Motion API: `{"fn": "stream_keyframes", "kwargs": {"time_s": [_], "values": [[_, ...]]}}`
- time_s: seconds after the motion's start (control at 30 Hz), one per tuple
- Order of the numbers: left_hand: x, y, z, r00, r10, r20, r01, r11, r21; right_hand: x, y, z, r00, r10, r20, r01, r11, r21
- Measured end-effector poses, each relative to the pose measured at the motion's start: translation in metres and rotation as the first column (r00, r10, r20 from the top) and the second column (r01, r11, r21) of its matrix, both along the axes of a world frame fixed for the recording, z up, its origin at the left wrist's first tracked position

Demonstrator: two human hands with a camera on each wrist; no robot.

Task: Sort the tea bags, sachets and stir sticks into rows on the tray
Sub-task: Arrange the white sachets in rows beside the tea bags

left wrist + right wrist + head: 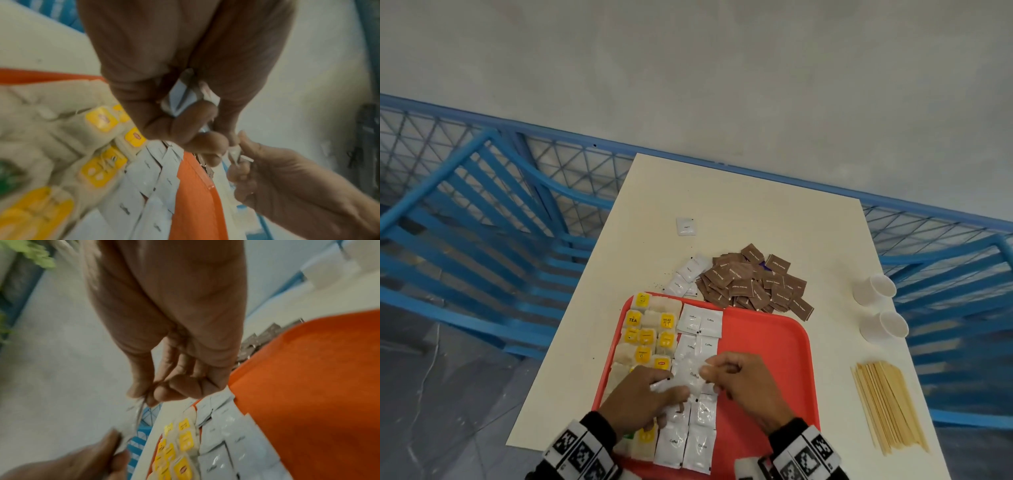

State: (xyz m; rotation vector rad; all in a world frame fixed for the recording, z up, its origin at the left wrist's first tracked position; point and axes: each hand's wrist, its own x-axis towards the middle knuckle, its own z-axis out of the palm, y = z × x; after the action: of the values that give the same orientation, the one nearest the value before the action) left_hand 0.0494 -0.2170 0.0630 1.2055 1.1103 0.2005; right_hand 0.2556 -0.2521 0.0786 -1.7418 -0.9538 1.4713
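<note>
A red tray (767,346) lies at the table's near edge. Tea bags (647,337) with yellow tags fill its left side, and white coffee sachets (700,323) run in rows beside them. Both hands hover over those rows. My left hand (671,387) grips a small bunch of white sachets (180,100) in its curled fingers. My right hand (710,371) pinches one white sachet (236,152) by its edge, close to the left fingertips. The tray's right half is bare. Wooden stir sticks (887,407) lie on the table to the right.
A heap of brown sachets (753,281) sits just beyond the tray, with a few white sachets (688,274) beside it and one more (685,226) farther back. Two paper cups (876,289) lie at the right edge. Blue chairs (482,212) flank the table.
</note>
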Motion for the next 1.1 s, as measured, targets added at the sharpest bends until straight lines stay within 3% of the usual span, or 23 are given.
{"fn": "stream_keyframes", "kwargs": {"time_s": [0.07, 0.2, 0.6, 0.7, 0.8, 0.9, 1.0, 1.1], "values": [[0.000, -0.003, -0.003, 0.995, 0.095, 0.015, -0.094, 0.994, -0.053, -0.006, 0.004, -0.006, 0.997, -0.066, -0.028, 0.065, 0.997, -0.045], [-0.008, -0.005, -0.008, 0.992, 0.125, -0.014, -0.125, 0.991, -0.052, -0.007, 0.030, -0.023, 0.990, -0.134, 0.035, 0.137, 0.987, -0.085], [-0.054, 0.001, -0.015, 0.968, 0.232, -0.095, -0.238, 0.970, -0.054, -0.008, 0.091, -0.081, 0.915, 0.006, 0.403, 0.037, 0.994, -0.098], [-0.052, 0.001, -0.013, 0.969, 0.239, -0.071, -0.245, 0.964, -0.099, -0.009, 0.093, -0.083, 0.882, 0.009, 0.471, 0.025, 0.997, -0.066], [-0.050, 0.004, -0.013, 0.934, 0.358, -0.011, -0.352, 0.913, -0.208, -0.004, 0.089, -0.082, 0.851, -0.020, 0.525, 0.046, 0.998, -0.036], [-0.045, 0.011, -0.013, 0.879, 0.468, 0.088, -0.408, 0.836, -0.367, 0.000, 0.081, -0.073, 0.862, -0.017, 0.507, 0.038, 0.999, -0.030], [-0.035, 0.016, -0.005, 0.825, 0.552, 0.123, -0.462, 0.783, -0.417, -0.004, 0.067, -0.052, 0.886, 0.036, 0.462, -0.023, 0.999, -0.033], [-0.022, 0.021, 0.006, 0.772, 0.608, 0.186, -0.477, 0.747, -0.463, -0.017, 0.047, -0.010, 0.966, 0.079, 0.248, -0.092, 0.995, 0.042]]}}
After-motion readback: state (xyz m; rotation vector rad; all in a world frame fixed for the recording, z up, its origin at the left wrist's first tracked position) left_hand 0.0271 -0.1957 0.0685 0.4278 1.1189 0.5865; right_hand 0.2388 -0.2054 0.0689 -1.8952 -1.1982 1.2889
